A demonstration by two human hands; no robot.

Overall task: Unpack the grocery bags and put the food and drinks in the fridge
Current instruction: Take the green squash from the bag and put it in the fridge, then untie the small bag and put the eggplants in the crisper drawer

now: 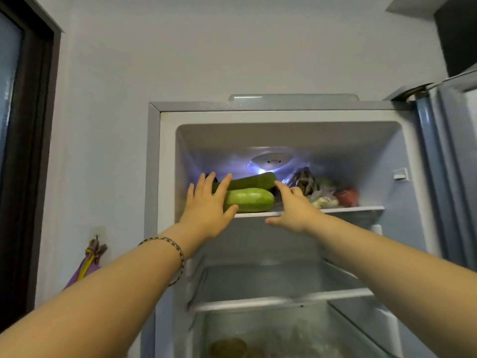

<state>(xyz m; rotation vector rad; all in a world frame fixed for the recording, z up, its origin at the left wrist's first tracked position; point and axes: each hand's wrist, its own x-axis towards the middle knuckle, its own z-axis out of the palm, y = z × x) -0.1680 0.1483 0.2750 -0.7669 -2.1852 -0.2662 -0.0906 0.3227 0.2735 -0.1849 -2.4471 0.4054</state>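
Pale wall is rising behind the open fridge [154, 177], whose door [454, 151] is standing swung out far to the right of our right hand [294, 208]. We are holding both hands up at the front edge of the top shelf [348, 210]. Our left hand [206, 205] is spread wide with straight fingers, lying flat against the left end of the pale green squash [250, 200] and gripping nothing. Our right hand is likewise open, fingers stretched forward toward the right end of the darker green squash [247, 182]; we cannot tell whether they are touching it. That squash is lying just behind and above the pale one, and both are sitting between our hands. Right of our right hand, bagged food [309, 184] and a red item [347, 197] are crowding the shelf. Above our fingers, open space is showing under the fridge ceiling. Below our wrists, more room is opening down to the lower shelf [284, 301].
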